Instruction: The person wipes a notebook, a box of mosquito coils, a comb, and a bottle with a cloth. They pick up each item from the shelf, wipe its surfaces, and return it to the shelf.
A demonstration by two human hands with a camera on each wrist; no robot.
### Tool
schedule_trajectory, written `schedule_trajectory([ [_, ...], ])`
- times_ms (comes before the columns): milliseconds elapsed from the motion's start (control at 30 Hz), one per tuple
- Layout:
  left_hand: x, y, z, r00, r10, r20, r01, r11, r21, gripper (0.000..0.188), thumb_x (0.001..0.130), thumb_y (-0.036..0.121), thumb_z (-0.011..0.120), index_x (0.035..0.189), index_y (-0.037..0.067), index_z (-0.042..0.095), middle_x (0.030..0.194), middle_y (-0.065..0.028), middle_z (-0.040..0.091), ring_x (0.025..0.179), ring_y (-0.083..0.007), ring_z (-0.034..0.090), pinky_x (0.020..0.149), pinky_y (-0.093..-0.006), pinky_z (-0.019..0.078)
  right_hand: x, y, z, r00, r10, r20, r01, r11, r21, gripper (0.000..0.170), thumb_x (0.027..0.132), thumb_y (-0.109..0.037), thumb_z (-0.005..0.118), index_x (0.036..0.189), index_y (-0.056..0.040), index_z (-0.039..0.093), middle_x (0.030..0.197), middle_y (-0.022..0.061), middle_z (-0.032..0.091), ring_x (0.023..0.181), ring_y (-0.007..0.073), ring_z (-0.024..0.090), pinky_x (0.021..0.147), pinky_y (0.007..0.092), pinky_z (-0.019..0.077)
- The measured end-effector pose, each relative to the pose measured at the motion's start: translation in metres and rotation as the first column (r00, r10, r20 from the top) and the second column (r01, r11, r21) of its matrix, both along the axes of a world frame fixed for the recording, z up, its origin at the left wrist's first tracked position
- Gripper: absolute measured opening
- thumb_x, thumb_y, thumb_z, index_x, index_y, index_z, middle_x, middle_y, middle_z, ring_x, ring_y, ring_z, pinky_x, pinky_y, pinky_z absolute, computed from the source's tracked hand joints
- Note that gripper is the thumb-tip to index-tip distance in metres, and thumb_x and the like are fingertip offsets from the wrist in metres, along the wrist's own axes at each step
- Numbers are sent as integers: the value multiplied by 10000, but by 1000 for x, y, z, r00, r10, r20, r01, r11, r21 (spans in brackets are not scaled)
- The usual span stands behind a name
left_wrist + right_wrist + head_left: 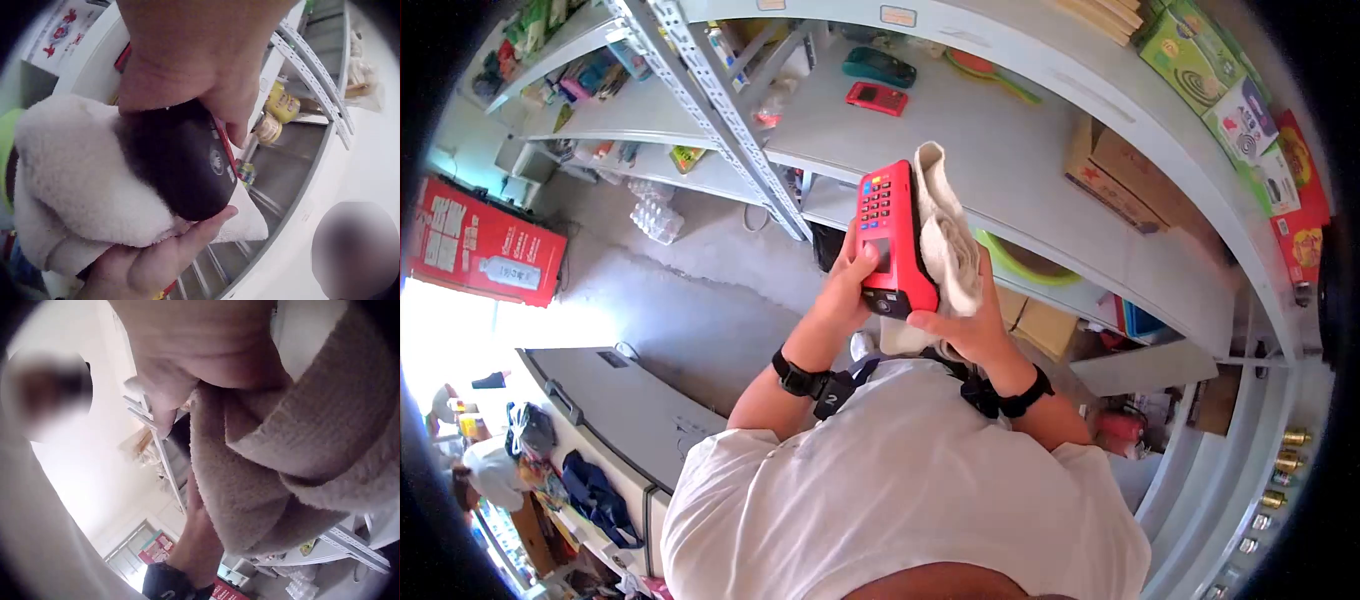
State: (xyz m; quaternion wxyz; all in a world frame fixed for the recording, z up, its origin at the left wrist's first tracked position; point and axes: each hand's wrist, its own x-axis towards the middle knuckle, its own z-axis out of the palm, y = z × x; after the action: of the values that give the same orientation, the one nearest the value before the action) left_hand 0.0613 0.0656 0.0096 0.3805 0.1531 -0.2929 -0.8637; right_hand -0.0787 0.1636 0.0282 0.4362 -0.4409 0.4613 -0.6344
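Note:
A red handheld card payment terminal (885, 240) is tilted in front of the chest, its keypad and small screen facing up. My left hand (840, 290) grips its left side, with the thumb by the screen. A cream towel (945, 240), folded and bunched, lies along the terminal's right side, held by my right hand (975, 335), whose thumb reaches the terminal's near end. In the left wrist view the terminal's black underside (187, 162) shows, partly covered by the towel. The towel hides most of the right fingers in the right wrist view.
On the shelf (1000, 150) ahead lie another red terminal (877, 98), a teal device (878, 68) and a green-handled racket (990, 72). An open cardboard box (1125, 180) sits to the right. A perforated metal post (720, 120) rises at the left. Behind on the left is a grey-topped cabinet (630, 400).

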Motion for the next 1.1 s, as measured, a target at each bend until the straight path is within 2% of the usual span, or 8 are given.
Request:
schedule_trajectory([
  [167, -18, -8, -21, 995, -100, -12, 101, 973, 209, 585, 913, 349, 625, 1374, 63, 407, 1274, -124, 573, 1136, -254, 594, 968, -420, 497, -12, 8, -10, 926, -231, -299, 215, 973, -88, 820, 676, -107, 846, 1360, -60, 396, 1238, 114, 497, 1165, 254, 496, 975, 377, 408],
  [300, -34, -8, -36, 966, -225, -129, 237, 968, 85, 434, 970, 230, 531, 1353, 56, 425, 1239, -128, 574, 1072, -251, 616, 887, -390, 551, -25, 28, 20, 294, -458, -839, 150, 889, -433, 679, 596, -217, 806, 1240, -206, 592, 1145, 105, 518, 1043, 324, 519, 875, 450, 389],
  [433, -78, 13, -73, 899, -406, -165, 412, 911, 2, 463, 979, 232, 514, 1389, 53, 397, 1305, -135, 532, 1154, -245, 568, 963, -382, 509, -47, 49, 39, 221, -464, -858, 65, 885, -462, 554, 588, -250, 793, 1121, -172, 664, 1150, 115, 527, 1054, 343, 532, 887, 466, 393],
  [533, -103, 25, -67, 834, -531, -148, 530, 846, -54, 485, 985, 234, 501, 1417, 52, 376, 1354, -140, 501, 1215, -241, 531, 1019, -377, 477, -81, 57, 44, 206, -485, -850, 209, 870, -446, 569, 624, -239, 769, 1180, -225, 649, 1164, 99, 538, 1092, 333, 514, 903, 480, 370],
  [633, -113, 69, -1, 919, -103, 380, 312, 778, -545, 637, 946, 200, 572, 1481, 66, 254, 1352, -113, 496, 1213, -227, 529, 993, -382, 480, -123, 62, 42, 265, -619, -739, 492, 746, -449, 557, 635, -187, 778, 1177, -201, 652, 1175, 118, 545, 1110, 352, 514, 911, 454, 395],
  [767, -147, 92, 15, 926, -210, 312, 274, 945, -176, 590, 961, 260, 539, 1458, 51, 299, 1343, -151, 503, 1225, -267, 523, 1006, -417, 478, -147, 97, 37, 338, -594, -730, 486, 775, -405, 549, 615, -181, 796, 1147, -189, 660, 1177, 125, 550, 1095, 352, 526, 913, 447, 405],
  [867, -169, 70, -35, 818, -550, -168, 575, 793, 204, 584, 986, 377, 460, 1445, 42, 325, 1352, -170, 493, 1215, -297, 530, 1013, -425, 476, -147, 132, 30, 334, -560, -758, 342, 822, -456, 559, 598, -202, 804, 1139, -204, 662, 1146, 112, 553, 1078, 333, 539, 908, 467, 400],
  [1100, -220, 127, 16, 874, -486, 12, 476, 860, 184, 522, 979, 351, 483, 1392, 47, 384, 1354, -173, 489, 1218, -325, 524, 1024, -470, 460, -194, 175, 12, 430, -661, -616, 429, 749, -505, 530, 588, -240, 815, 1094, -190, 665, 1114, 100, 547, 1051, 322, 545, 895, 473, 404],
])
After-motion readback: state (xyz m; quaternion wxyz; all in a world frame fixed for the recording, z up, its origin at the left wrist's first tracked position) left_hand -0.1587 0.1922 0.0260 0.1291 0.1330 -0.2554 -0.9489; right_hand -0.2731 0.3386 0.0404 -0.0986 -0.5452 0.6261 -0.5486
